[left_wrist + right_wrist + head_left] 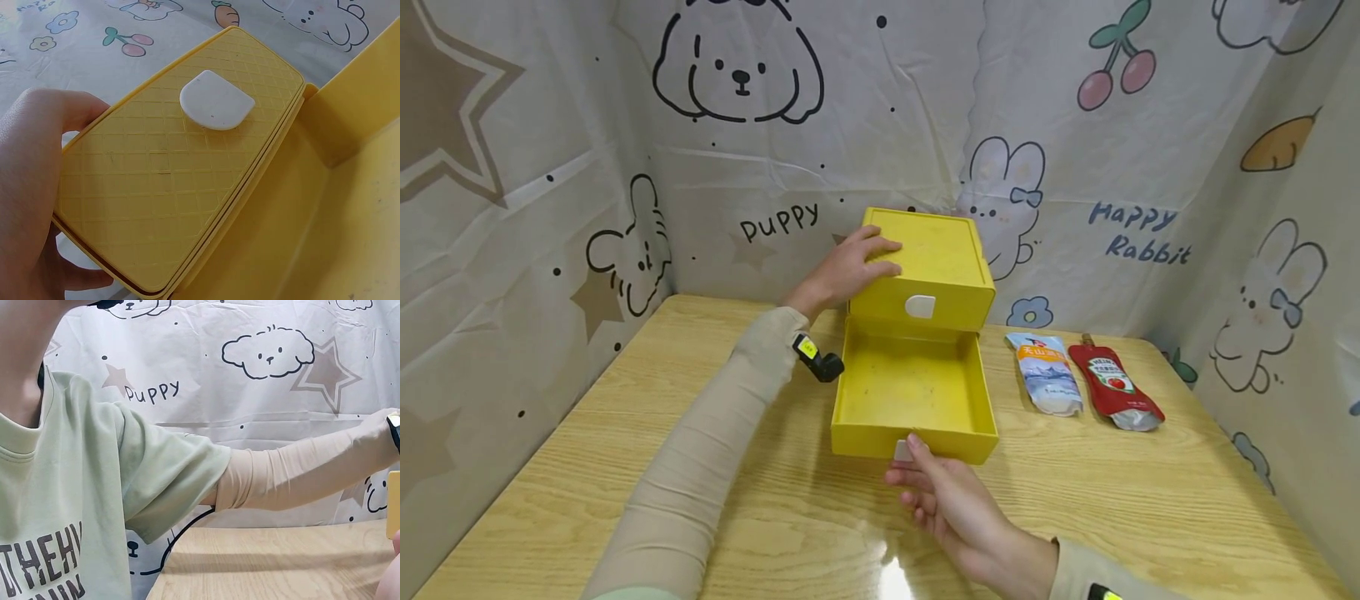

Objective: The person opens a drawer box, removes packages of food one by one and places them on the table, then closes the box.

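Observation:
A yellow two-tier drawer box (936, 246) stands at the back of the table. Its lower drawer (917, 383) is pulled out and bare inside; the upper drawer (156, 169), with a white tab (215, 103), is closed. My left hand (850, 267) rests on the box's top left corner, fingers spread over the top. In the left wrist view, another digit of the left hand (31, 181) lies along the box's side. With thumb and fingers, my right hand (955, 508) pinches the white drawer handle (902, 451) at the lower drawer's front. Only its edge shows in the right wrist view.
Right of the box lie a blue-and-white pouch (1047, 375) and a red Heinz ketchup pouch (1112, 387) on the wooden table (775, 517). Printed cloth (880, 108) hangs behind and along both sides.

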Tool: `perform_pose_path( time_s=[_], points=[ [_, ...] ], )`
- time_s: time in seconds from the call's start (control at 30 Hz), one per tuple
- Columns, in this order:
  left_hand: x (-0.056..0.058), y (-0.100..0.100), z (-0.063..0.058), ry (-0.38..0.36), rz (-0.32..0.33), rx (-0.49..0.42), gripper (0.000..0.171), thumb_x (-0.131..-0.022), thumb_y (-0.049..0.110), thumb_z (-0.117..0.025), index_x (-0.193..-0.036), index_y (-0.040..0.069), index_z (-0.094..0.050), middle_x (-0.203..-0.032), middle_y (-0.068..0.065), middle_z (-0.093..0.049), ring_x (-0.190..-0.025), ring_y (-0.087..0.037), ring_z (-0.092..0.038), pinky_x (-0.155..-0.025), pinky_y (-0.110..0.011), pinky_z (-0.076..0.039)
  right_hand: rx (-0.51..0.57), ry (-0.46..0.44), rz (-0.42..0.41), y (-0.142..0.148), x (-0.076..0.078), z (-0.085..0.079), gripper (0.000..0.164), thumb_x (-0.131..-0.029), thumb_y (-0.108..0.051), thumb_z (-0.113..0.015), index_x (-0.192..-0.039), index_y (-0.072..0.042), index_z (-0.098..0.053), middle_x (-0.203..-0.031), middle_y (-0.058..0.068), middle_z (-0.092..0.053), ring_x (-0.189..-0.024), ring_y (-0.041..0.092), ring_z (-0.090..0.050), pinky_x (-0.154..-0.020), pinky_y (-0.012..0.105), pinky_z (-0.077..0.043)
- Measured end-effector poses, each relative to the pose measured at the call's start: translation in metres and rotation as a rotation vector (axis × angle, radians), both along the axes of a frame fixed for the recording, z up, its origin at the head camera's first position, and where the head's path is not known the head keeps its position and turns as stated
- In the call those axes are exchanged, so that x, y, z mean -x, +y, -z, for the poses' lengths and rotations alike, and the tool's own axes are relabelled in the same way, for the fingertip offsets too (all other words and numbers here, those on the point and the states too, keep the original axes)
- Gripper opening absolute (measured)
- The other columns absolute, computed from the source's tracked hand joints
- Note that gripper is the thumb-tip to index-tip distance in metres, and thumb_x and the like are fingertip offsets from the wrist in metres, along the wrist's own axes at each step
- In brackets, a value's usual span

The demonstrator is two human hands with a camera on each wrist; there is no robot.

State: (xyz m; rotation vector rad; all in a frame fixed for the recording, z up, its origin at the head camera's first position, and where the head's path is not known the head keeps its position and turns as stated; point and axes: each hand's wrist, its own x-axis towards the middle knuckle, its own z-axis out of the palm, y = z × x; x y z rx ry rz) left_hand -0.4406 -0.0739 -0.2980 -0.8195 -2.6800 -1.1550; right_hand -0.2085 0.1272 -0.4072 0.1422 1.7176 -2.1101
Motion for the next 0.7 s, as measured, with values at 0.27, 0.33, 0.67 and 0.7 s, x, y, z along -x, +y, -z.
perform_pose_path(
  time_s=[0.27, 0.33, 0.67, 0.7],
  points=[
    [0.001, 0.0, -0.001, 0.01, 0.004, 0.011, 0.054, -0.104, 0.044, -0.057, -0.15, 0.016, -0.057, -0.17, -0.011, -0.02, -0.154, -0.032, -0.02, -0.121, -0.051, -0.02, -0.018, 0.01, 0.011, 0.001, 0.005, -0.007, 0.071, -0.098, -0.057, -0.064, -0.129, 0.007, -0.059, -0.103, 0.004, -0.07, -0.072, 0.005, -0.053, -0.063, 0.019, -0.042],
    [0.001, 0.0, 0.0, 0.01, 0.004, 0.007, 0.054, -0.104, 0.044, -0.057, -0.15, 0.016, -0.057, -0.169, -0.011, -0.02, -0.153, -0.033, -0.02, -0.121, -0.051, -0.021, -0.02, 0.012, 0.013, 0.0, 0.006, -0.008, 0.071, -0.098, -0.057, -0.064, -0.129, 0.007, -0.059, -0.103, 0.004, -0.071, -0.072, 0.005, -0.053, -0.063, 0.019, -0.042],
    [0.0, 0.0, 0.002, 0.008, 0.01, -0.006, 0.054, -0.104, 0.043, -0.057, -0.15, 0.016, -0.057, -0.17, -0.012, -0.019, -0.154, -0.033, -0.019, -0.121, -0.052, -0.021, -0.015, 0.026, 0.032, 0.0, 0.011, -0.008, 0.071, -0.097, -0.056, -0.065, -0.127, 0.007, -0.06, -0.102, 0.004, -0.07, -0.072, 0.005, -0.053, -0.062, 0.018, -0.042],
    [0.0, 0.001, 0.002, 0.009, 0.011, -0.006, 0.054, -0.104, 0.043, -0.057, -0.15, 0.016, -0.057, -0.17, -0.012, -0.019, -0.154, -0.033, -0.019, -0.121, -0.052, -0.021, -0.015, 0.026, 0.036, 0.0, 0.011, -0.008, 0.07, -0.097, -0.056, -0.066, -0.127, 0.007, -0.06, -0.101, 0.004, -0.071, -0.072, 0.005, -0.053, -0.061, 0.018, -0.042]
  ],
)
